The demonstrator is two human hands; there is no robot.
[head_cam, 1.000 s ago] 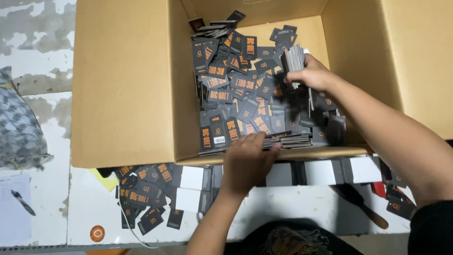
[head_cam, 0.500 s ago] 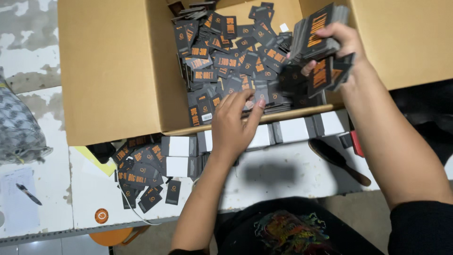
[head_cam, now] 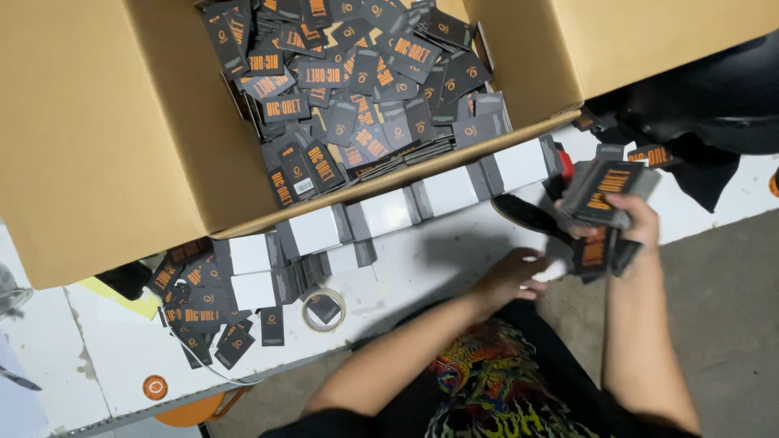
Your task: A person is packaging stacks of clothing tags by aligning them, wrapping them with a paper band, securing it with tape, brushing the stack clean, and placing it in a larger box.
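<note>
Your right hand (head_cam: pixel 629 223) held a stack of black cards (head_cam: pixel 610 188) tight, out past the white table (head_cam: pixel 422 272) edge. Your left hand (head_cam: pixel 511 276) lay loosely open beside it. A big brown box (head_cam: pixel 105 146) full of cards sat behind, and tape (head_cam: pixel 324 309) lay nearby.

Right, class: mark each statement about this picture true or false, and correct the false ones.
1. The right hand holds a stack of dark cards. True.
2. The cardboard box holds only white cards. False: it is filled with dark cards with orange print.
3. A roll of tape lies on the white table. True.
4. The left hand is inside the box. False: it is outside, low over the table's edge, by the right hand.
5. White-topped bundles sit in a row beside the box. True.
</note>
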